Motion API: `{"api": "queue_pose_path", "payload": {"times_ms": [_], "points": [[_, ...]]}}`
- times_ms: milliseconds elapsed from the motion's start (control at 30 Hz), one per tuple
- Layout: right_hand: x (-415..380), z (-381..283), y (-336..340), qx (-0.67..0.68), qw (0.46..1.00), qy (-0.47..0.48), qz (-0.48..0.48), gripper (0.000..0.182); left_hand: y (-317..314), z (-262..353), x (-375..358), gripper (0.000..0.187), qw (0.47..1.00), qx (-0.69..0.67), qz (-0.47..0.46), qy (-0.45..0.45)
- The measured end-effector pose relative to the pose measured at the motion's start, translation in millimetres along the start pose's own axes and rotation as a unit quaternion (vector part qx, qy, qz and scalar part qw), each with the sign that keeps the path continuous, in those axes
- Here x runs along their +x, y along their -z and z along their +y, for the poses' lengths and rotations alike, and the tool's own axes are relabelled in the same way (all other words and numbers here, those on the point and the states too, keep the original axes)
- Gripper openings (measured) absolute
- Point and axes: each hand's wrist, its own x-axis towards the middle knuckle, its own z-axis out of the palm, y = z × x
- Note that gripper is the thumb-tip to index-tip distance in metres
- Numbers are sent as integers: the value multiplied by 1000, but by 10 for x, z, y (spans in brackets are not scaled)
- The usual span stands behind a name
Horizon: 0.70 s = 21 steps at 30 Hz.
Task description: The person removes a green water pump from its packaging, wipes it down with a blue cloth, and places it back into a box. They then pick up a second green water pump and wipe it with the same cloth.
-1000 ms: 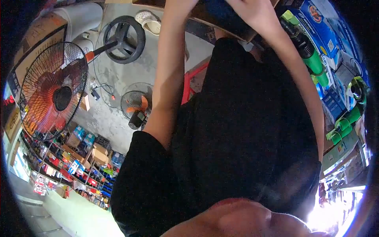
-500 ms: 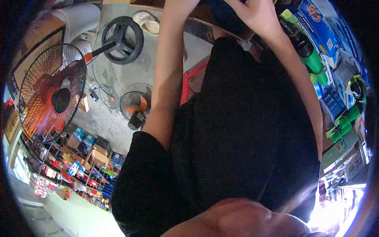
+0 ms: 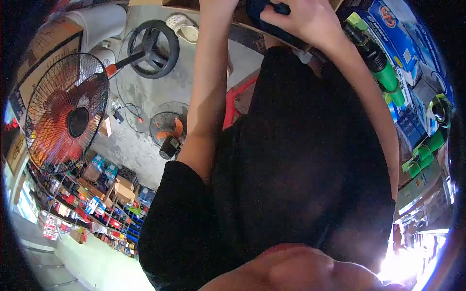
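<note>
At the top edge of the head view, my left hand [image 3: 219,4] shows only its wrist end; the fingers are cut off by the frame. My right hand [image 3: 308,18] is bent inward over a dark blue-black object [image 3: 253,10], with thumb and fingers curled around a small dark part of it. What kind of thing this is cannot be made out. It lies at a brown wooden-looking edge [image 3: 303,47], which may be a table or a box rim.
A standing fan [image 3: 77,121] with a round black base [image 3: 153,48] lies to the left. A smaller fan [image 3: 167,128] and pale clogs [image 3: 184,29] are on the floor. Blue boxes [image 3: 395,29] and green-and-black tools [image 3: 386,72] are at the right. A red stool [image 3: 235,99] shows beside my body.
My right hand has shifted slightly down and left, and its thumb and fingers have come into view, curled at the dark object. The whole view has tilted slightly.
</note>
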Motion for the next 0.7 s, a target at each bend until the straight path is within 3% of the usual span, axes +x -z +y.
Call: {"api": "queue_pose_path", "payload": {"times_ms": [33,167,200,233,267,333,367,433,567,633,700], "points": [[13,-12,2,-2,997,-60,-53,22,-8,33,-7,48,998,-25,10,60],[11,-36,-2,18,995,-87,-43,23,41,112,26,47,997,18,-1,70],[13,-34,-2,53,996,-66,-2,23,92,184,57,46,974,-137,-29,180],[15,-31,-3,88,994,-45,38,26,114,245,70,44,914,-286,-57,283],[12,-3,-23,87,994,-45,38,26,95,185,49,44,914,-287,-57,283],[7,56,-66,85,992,32,90,34,39,-30,-9,37,975,-196,-97,29],[4,60,-62,85,992,32,89,34,41,-106,6,37,975,-196,-97,29],[21,9,-14,71,974,111,182,38,44,-191,40,34,988,-53,-123,-74],[14,-50,20,79,980,75,169,49,58,-138,36,33,992,-47,-105,-57],[38,-88,22,108,976,114,150,54,64,-163,54,34,985,-144,-91,-5],[34,-83,6,82,984,95,129,56,72,-230,70,35,973,-208,-98,-5]]}}
